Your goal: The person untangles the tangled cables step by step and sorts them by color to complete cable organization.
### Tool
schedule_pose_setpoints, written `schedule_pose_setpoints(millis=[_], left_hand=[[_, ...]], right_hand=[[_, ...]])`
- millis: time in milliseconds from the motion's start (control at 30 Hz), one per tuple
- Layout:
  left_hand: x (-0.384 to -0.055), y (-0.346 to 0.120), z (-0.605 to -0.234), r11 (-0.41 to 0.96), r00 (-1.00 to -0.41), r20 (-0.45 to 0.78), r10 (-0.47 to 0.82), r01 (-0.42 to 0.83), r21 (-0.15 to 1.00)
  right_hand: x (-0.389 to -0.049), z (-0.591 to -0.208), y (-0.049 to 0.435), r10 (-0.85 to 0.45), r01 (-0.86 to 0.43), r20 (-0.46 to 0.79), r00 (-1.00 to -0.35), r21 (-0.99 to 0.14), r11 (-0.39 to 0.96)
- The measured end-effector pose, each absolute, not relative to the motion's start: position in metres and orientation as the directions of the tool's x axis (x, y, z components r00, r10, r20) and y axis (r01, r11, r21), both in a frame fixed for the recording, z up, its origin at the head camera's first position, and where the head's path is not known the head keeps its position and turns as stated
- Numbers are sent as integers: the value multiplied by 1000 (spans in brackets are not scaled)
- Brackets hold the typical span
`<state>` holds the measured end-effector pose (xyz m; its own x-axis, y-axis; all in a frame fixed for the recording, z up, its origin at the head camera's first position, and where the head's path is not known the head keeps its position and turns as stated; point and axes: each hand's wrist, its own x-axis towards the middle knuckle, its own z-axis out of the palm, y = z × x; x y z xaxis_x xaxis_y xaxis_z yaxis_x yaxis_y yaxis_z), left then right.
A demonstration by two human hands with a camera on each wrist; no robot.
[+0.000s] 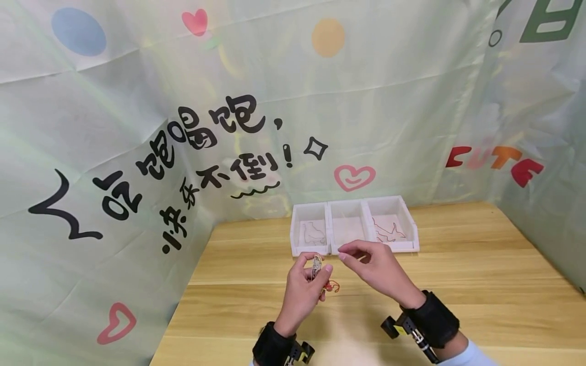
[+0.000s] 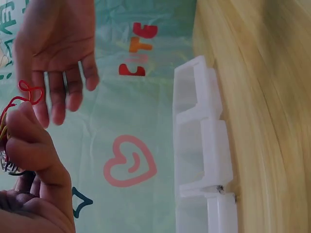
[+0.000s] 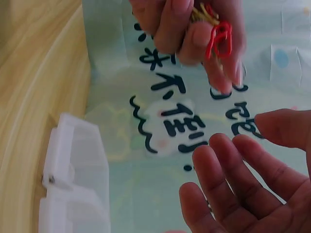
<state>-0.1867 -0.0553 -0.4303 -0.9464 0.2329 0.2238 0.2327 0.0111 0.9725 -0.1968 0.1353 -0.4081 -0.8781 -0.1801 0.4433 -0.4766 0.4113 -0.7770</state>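
Observation:
My left hand point(image 1: 302, 290) grips a tangled bunch of thin rubber bands point(image 1: 317, 265), pale and grey at the top between thumb and fingers. Red bands point(image 3: 214, 42) stick out past its fingers, with yellow ones point(image 3: 203, 17) beside them. To the right, my right hand point(image 1: 379, 267) hovers near the bunch with nothing in it. Its thumb stands apart from loosely bent fingers point(image 3: 221, 179) in the right wrist view. Behind both hands is a white three-part tray point(image 1: 393, 247). Its left compartment has pale bands lying flat, the right one red bands point(image 1: 389, 238).
The tray stands at the back of the wooden table point(image 1: 480, 284), close to a printed cloth backdrop point(image 1: 412, 101). More cloth hangs along the left and right sides. Black straps with small cameras point(image 1: 430, 317) sit on both wrists.

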Motion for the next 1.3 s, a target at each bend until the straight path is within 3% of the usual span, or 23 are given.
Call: schedule_pose_setpoints(millis=[300,567,800,1067,1167,1300], left_hand=[[-189,-49,-438,147,-890,377,258,422,895],[-179,-48,-424,232,-822,488,294,557,798],[-186,-51,-434,300,-779,543,313,624,722],[-190,-55,-441,287,-817,482,317,567,772],[-190,-54,-440,288,-823,458,337,553,782],[-191,-55,-439,328,-809,449,380,572,752]], right_hand=[[-191,-409,116,-238,-510,452,-860,-788,344],[-192,-411,114,-244,-523,462,-852,-769,369],[-192,-409,124,-128,-542,550,-826,-710,450],[-194,-409,135,63,-476,574,-816,-731,489],[-195,-409,136,-16,-554,627,-779,-676,486],[-194,-406,136,-317,-705,642,-698,-541,458]])
